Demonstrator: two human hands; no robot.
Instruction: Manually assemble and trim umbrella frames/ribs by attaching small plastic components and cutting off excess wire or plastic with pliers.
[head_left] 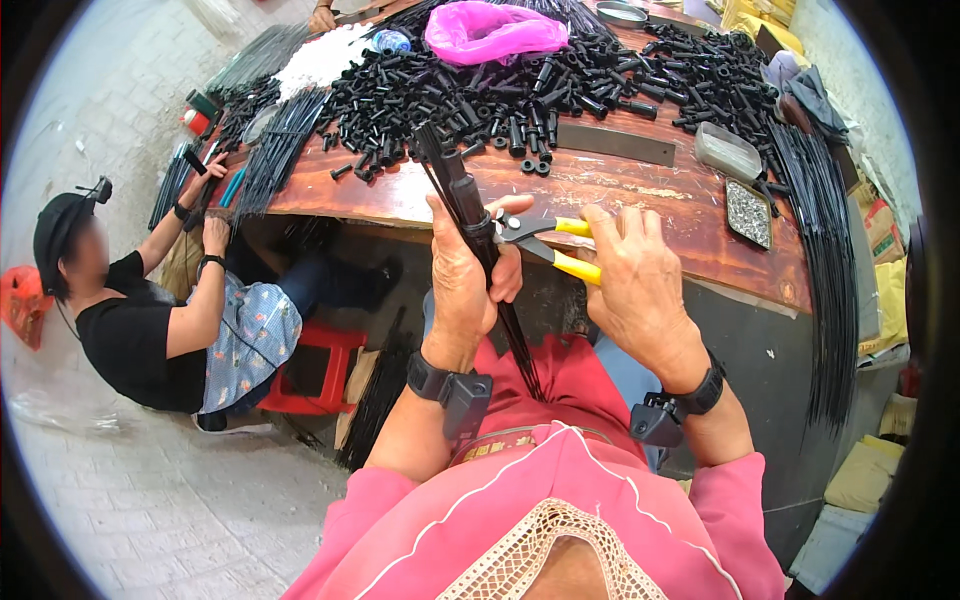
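Rods point(488, 250), slanting upper-left to lower-right (bundled), pliers point(527, 232) crosswise

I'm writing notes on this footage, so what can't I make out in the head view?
All in the head view:
Hidden: part of the left hand, behind the black rod bundle.
Hidden: the ends of the yellow handles of the pliers, under the right hand.
Cut off: the person whose hand shows at the upper edge.
Blurred: the face of the co-worker.
Too small: single shapes among the metal bits.
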